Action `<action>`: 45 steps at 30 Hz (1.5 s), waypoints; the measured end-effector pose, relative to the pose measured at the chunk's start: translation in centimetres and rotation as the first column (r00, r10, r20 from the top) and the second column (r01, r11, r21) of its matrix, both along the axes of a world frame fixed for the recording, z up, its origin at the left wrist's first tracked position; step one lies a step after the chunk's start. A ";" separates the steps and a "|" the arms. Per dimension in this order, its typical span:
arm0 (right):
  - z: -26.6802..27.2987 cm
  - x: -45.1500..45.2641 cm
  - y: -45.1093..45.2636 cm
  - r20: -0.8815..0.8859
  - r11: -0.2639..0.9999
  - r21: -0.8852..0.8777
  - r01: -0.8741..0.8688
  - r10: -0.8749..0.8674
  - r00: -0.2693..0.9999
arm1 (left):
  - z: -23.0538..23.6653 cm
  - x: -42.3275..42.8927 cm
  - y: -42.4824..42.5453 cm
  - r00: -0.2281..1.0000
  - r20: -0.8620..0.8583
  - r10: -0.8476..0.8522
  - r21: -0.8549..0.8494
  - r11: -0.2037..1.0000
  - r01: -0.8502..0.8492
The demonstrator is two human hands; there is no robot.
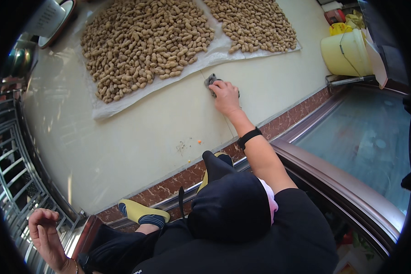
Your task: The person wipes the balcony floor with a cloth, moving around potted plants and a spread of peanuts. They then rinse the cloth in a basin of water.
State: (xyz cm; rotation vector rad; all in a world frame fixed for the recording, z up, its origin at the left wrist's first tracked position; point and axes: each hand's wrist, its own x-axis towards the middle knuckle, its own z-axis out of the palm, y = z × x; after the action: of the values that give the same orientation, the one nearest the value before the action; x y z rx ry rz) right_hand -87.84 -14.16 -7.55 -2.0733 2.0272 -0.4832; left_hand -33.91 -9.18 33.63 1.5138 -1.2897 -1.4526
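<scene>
My right hand [227, 97] is pressed down on a bunched grey cloth [211, 81], gripping it against the pale tiled floor [137, 144]. Just beyond the cloth lies the edge of a white plastic sheet [181, 74], with unshelled peanuts [150, 37] spread over it. Dark specks of dirt [181, 146] and a small orange crumb [199, 141] are on the floor nearer my feet. Off at the lower left, my left hand [44, 236] is raised beside metal bars, fingers curled loosely and holding nothing visible.
A second patch of peanuts [257, 24] lies at the upper right. Beyond it stands a yellow bucket [344, 53] with a wire handle. A glass sliding door panel [359, 126] is on the right, a metal gate [12, 161] on the left. The marbled red threshold [178, 178] borders the floor.
</scene>
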 end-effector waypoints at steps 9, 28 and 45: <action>3.6 5.5 9.8 0.303 0.856 0.402 -0.325 0.210 0.929 | 0.6 0.6 -0.6 0.999 -0.034 -0.020 -0.050 0.999 0.019; 1.1 3.3 15.4 0.197 0.946 0.314 -0.086 0.023 0.980 | -0.4 3.0 0.7 0.997 -0.051 0.057 0.052 0.997 -0.054; 2.4 -14.9 11.0 -0.455 0.402 0.612 0.681 -0.526 0.719 | -0.5 2.9 0.7 0.999 -0.012 0.042 0.051 0.998 -0.042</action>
State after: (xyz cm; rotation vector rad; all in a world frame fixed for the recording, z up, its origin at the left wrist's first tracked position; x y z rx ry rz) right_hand -102.72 -3.17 -5.11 -0.8426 2.4598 0.4767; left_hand -30.97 -8.45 33.14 1.5525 -1.2144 -1.4766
